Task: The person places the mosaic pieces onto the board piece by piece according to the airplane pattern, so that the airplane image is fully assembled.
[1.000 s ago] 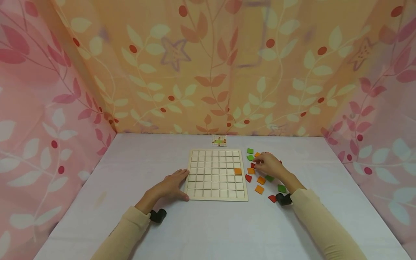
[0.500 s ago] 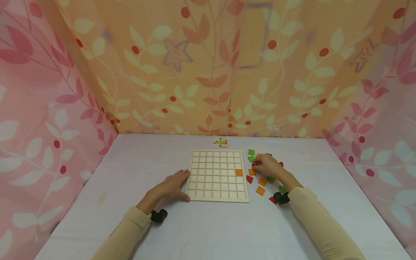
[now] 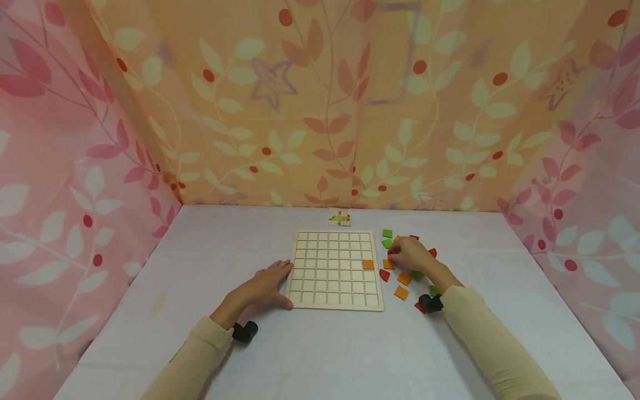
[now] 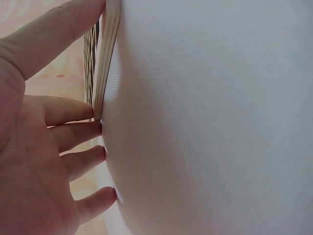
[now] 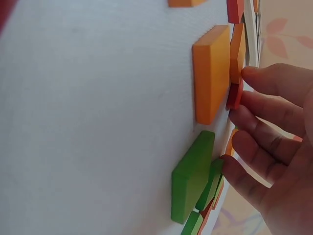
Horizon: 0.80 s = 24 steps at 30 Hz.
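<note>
A person in pale sleeves leans both hands over a white-covered bench [image 3: 325,355], where a gridded board [image 3: 334,274] lies flat. The left hand [image 3: 265,283] is spread, its fingers straight against the board's left edge and the thumb at the near corner. The right hand [image 3: 413,255], narrowed, appears to pinch a red piece [image 5: 234,96] just right of the board; whether the piece has left the bench is hard to tell.

The right wrist view shows what the knuckles mostly cover from the head: thumb and fingertips at the red piece, an orange piece [image 5: 237,54] right beside it. Only the left wrist view reveals the layered wood of the board's side, fingertips meeting it low by the cloth.

The head view gives the count: seven rows of seven cells; five orange pieces, four loose on the bench and one orange tile [image 3: 368,264] in the board's rightmost column, fourth row; four green pieces [image 3: 387,233]; five red, including the one at the fingertips. One small card [image 3: 339,217], printed with a coloured pattern on a grid, sits beyond the board's far edge. Dark marks on the left sleeve [image 3: 185,361] are too small to read.
</note>
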Available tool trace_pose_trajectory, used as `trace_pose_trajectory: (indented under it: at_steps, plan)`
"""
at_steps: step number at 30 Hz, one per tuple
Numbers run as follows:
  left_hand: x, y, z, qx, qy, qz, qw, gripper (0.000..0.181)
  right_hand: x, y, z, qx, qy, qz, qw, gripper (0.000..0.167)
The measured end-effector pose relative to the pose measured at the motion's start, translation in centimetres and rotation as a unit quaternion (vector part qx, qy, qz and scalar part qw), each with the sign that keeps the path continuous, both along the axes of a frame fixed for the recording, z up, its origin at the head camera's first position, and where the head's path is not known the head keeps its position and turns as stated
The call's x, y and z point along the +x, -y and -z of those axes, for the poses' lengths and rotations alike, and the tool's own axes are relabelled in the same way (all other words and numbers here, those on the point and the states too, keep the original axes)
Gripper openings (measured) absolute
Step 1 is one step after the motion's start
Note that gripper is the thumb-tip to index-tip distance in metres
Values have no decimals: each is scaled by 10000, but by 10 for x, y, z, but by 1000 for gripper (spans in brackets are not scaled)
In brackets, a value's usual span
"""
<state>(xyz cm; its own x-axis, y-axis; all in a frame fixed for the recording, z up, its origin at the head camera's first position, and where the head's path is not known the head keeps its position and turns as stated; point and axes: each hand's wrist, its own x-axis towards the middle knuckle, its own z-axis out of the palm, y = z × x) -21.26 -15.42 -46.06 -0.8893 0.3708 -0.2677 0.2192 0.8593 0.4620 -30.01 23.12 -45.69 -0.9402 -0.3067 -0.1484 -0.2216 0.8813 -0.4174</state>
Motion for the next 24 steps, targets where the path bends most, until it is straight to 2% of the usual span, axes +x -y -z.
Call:
trace_pose_trajectory:
  at_steps: [4, 9, 16, 24]
  plan:
    - [0, 0, 0, -27, -1, 8, 10000, 103, 1, -1, -3, -17, 122, -70, 9999, 26]
    - [0, 1, 1, -28, -7, 11, 10000, 103, 2, -4, -6, -31, 366, -116, 9993, 37]
    - [-1, 0, 2, 29, -13, 9, 10000, 104, 1, -3, -6, 170, 189, -369, 9990, 31]
    - [-1, 1, 2, -9, 3, 11, 10000, 103, 1, 2, -7, 332, 193, -363, 9986, 28]
